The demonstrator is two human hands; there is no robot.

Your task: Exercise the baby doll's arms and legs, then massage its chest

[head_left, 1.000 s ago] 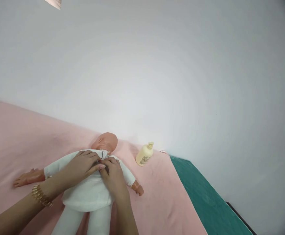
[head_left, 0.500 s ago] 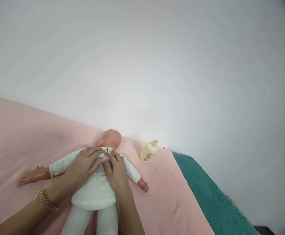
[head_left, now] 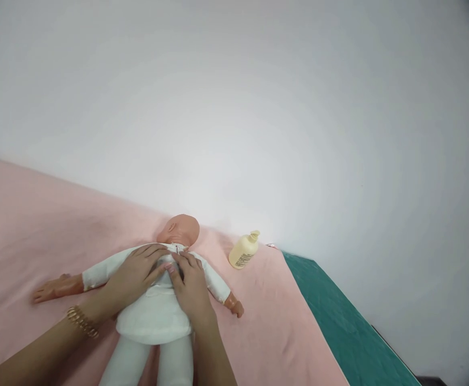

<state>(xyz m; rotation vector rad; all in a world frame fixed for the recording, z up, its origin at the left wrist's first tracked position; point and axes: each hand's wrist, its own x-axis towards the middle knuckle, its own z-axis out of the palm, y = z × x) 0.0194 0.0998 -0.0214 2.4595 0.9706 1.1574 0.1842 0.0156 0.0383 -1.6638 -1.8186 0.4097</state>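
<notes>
A baby doll (head_left: 156, 316) with a white cloth body lies face down, its bald head turned to one side and its arms spread. My left hand (head_left: 140, 268) rests flat on the left of the doll's upper back, fingers stretched. On the right of the upper back lies my right hand (head_left: 190, 276), its fingers also extended. Both thumbs point inward and come close together near the middle of the back. A grey patch shows between the hands. To the right of the doll's head stands a pale yellow pump bottle (head_left: 243, 252).
A pink sheet (head_left: 275, 327) covers the surface beneath the doll. Beyond its right edge shows a green surface (head_left: 347, 316). A white wall (head_left: 234, 107) rises directly behind. A beaded bracelet (head_left: 82, 321) circles my left wrist.
Both hands stay on the doll's upper back, with only a very slight shift. The camera view has moved a little; the doll and bottle keep their places.
</notes>
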